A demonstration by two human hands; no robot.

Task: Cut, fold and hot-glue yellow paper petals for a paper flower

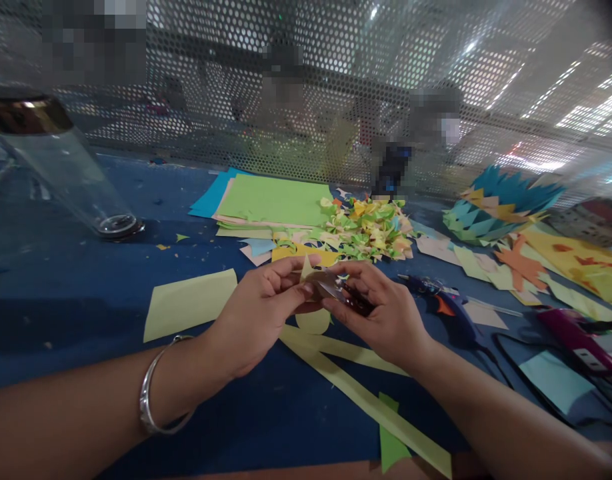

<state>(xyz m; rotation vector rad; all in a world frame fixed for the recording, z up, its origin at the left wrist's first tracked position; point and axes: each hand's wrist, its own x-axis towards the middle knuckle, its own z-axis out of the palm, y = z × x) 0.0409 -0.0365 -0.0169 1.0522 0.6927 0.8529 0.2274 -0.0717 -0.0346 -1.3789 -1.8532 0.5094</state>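
Between the thumb and fingers of my left hand [266, 300] is a small pale yellow paper piece [307, 269], its pointed tip sticking up. My right hand [381, 310] is closed around the dark handles of a pair of scissors [355, 298], whose metal blades meet the paper at my left fingertips. The fingers partly hide both the blades and the paper. Below the hands, a rounded pale yellow piece [313, 322] and long pale yellow paper strips [356, 390] lie on the blue table. A folded pale yellow sheet [191, 303] rests left of my left hand.
Stacked coloured sheets [281, 199] and a heap of paper scraps [369, 230] sit beyond my hands. A glass bottle [71, 173] stands at left. To the right are a glue gun [449, 307], a magenta power strip [581, 340] with cables, and a paper crown [501, 207]. A perforated screen [211, 87] rises behind.
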